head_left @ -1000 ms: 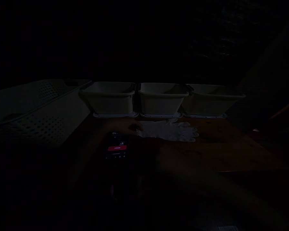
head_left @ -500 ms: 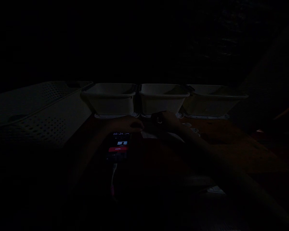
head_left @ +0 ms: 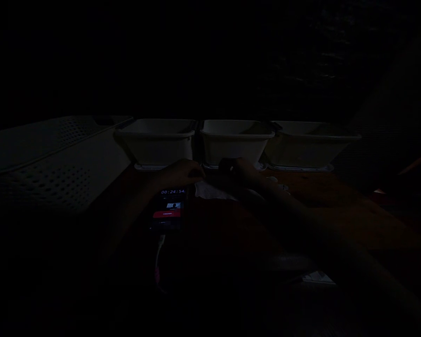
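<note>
The scene is very dark. My left hand [head_left: 185,169] has its fingers curled together beside the cuff end of a pale glove [head_left: 210,191] on the table. Opposite it, my right hand [head_left: 243,172] is over the glove, thumb and fingers bent into a pinch. A dim strip spans the gap between the two hands; its kind cannot be made out. My right hand and forearm hide much of the glove, with its fingertips showing beyond. Below my left hand lies a lit phone [head_left: 166,210] showing a timer.
Three pale tubs [head_left: 164,149] stand in a row behind the hands. A large perforated basket [head_left: 101,159] is at the left. A cable [head_left: 160,245] runs from the phone toward me. Part of another person's arm [head_left: 417,164] shows at the right edge.
My right hand has come up from the near side to over the glove, facing my left hand. My left hand has shifted slightly up and now curls inward. More of the phone screen shows.
</note>
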`<state>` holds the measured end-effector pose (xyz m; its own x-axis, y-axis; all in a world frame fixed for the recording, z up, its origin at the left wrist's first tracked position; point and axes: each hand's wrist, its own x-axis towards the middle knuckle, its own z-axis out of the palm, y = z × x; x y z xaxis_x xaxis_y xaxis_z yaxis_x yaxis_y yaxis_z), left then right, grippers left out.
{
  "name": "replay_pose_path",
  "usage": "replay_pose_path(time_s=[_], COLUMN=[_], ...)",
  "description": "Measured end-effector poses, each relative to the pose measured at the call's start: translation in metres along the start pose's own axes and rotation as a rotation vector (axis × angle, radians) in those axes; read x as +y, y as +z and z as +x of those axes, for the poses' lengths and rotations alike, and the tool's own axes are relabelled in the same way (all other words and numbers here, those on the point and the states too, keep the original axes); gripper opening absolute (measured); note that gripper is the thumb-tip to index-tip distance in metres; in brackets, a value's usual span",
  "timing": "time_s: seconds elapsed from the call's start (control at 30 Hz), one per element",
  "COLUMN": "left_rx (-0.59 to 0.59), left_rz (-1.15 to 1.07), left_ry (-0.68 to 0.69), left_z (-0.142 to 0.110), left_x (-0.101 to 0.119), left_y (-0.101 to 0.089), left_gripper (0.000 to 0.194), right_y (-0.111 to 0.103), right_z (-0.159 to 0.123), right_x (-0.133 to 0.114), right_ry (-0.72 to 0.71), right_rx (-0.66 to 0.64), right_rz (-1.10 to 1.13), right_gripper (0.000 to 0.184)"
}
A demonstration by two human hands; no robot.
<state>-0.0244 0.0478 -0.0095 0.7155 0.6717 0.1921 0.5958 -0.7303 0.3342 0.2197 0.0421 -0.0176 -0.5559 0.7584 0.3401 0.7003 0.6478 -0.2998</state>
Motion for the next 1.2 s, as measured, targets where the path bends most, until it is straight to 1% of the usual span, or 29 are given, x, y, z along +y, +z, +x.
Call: replay_pose_path(time_s=[0.1, 0.13, 0.17, 0.27, 0.37, 0.57, 0.63, 0.7, 0.83, 0.9, 1.0, 1.1, 1.2], left_rx=[0.045, 0.043, 0.033, -0.003, 0.003, 0.028, 0.066, 0.096, 0.147, 0.171, 0.216, 0.258, 0.275], left_rz=[0.106, 0.123, 0.127, 0.111, 0.122, 0.143, 0.109, 0.049, -0.067, -0.125, -0.175, -0.167, -0.201], left_ry=[-0.061, -0.074, -0.082, -0.083, -0.066, -0.071, -0.07, -0.074, -0.075, -0.054, -0.029, -0.018, -0.017], left_z=[0.0, 0.0, 0.0, 0.0, 0.001, 0.002, 0.002, 0.002, 0.006, 0.008, 0.01, 0.009, 0.008], left_x=[-0.006, -0.008, -0.009, -0.01, -0.011, -0.012, -0.012, -0.011, -0.007, -0.003, 0.003, 0.011, 0.017], left_y=[0.0, 0.0, 0.0, 0.002, 0.004, 0.007, 0.007, 0.006, 0.006, 0.007, 0.008, 0.007, 0.004], left_gripper=[0.023, 0.024, 0.025, 0.026, 0.029, 0.026, 0.025, 0.025, 0.025, 0.023, 0.023, 0.022, 0.026], right_y=[0.0, 0.001, 0.003, 0.013, 0.02, 0.017, 0.016, 0.016, 0.017, 0.018, 0.021, 0.023, 0.025], right_z=[-0.003, -0.003, -0.004, -0.004, -0.004, -0.005, -0.005, -0.004, 0.0, 0.002, 0.004, 0.005, 0.007], right_x=[-0.016, -0.022, -0.027, -0.036, -0.037, -0.04, -0.039, -0.034, -0.024, -0.021, -0.019, -0.017, -0.012], right_ry=[-0.082, -0.117, -0.12, -0.055, 0.013, 0.062, 0.042, -0.007, -0.127, -0.155, -0.148, -0.145, -0.134], right_rx=[-0.037, -0.063, -0.09, -0.169, -0.193, -0.224, -0.202, -0.13, 0.139, 0.225, 0.239, 0.184, 0.113], right_rz=[-0.002, 0.003, 0.007, -0.006, -0.034, -0.031, -0.012, 0.011, 0.081, 0.118, 0.12, 0.072, 0.021], right_gripper=[0.021, 0.021, 0.021, 0.026, 0.028, 0.028, 0.026, 0.024, 0.027, 0.028, 0.031, 0.031, 0.029])
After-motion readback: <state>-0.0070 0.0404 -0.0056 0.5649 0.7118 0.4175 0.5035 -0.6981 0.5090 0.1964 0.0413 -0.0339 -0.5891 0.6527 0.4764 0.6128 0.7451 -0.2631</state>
